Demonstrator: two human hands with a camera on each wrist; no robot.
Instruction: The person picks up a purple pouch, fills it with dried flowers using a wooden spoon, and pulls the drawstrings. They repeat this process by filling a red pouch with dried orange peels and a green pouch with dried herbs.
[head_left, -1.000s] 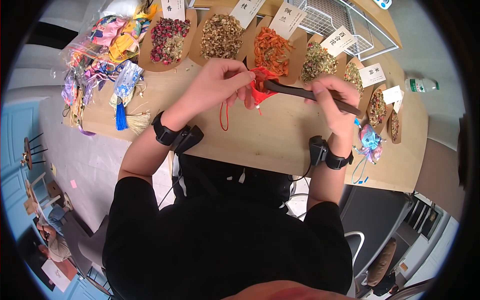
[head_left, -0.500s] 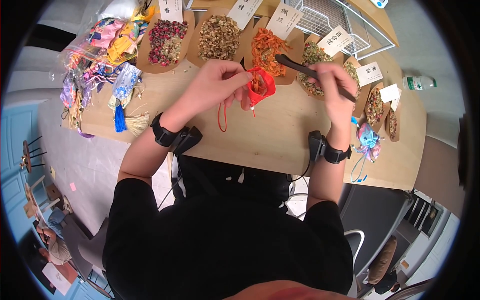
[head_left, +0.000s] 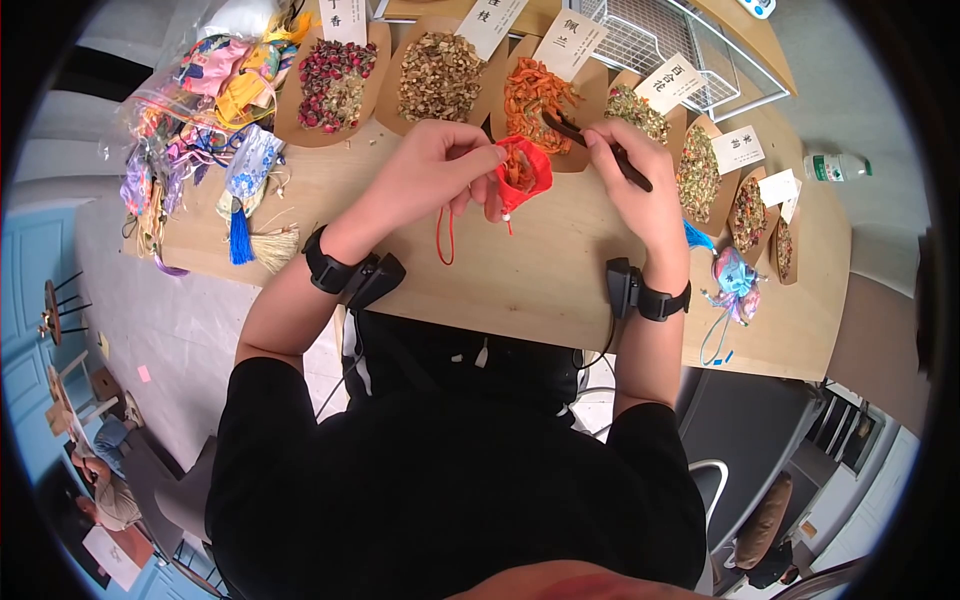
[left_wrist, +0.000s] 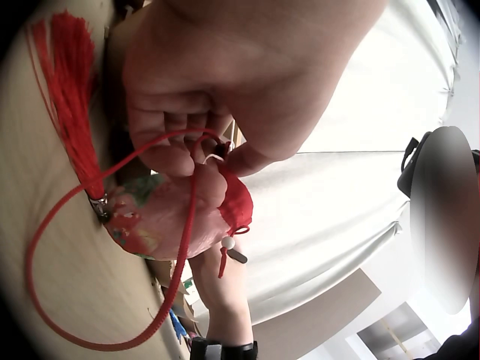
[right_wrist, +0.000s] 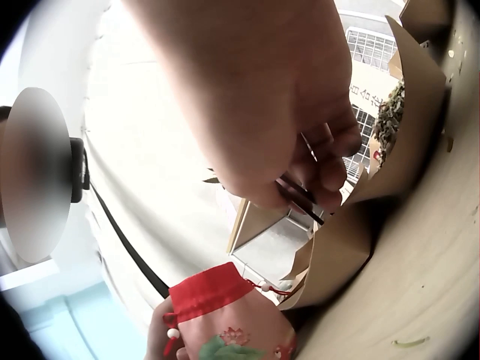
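Observation:
My left hand pinches the rim of a small red drawstring pouch, its mouth open and orange dried pieces visible inside. In the left wrist view the pouch shows a pink floral body, a red tassel and a looped red cord. My right hand grips dark tongs, their tips in the orange dried flowers of a brown paper tray. From the right wrist, the pouch appears below the right hand.
Paper trays of dried petals, brown chips and green herbs line the table's back with labelled cards. Colourful sachets lie at left, a blue sachet at right. A wire basket and bottle stand beyond.
The right hand and tongs moved from the pouch back over the trays, then left and down into the orange flowers. The left hand keeps its hold on the pouch, almost still.

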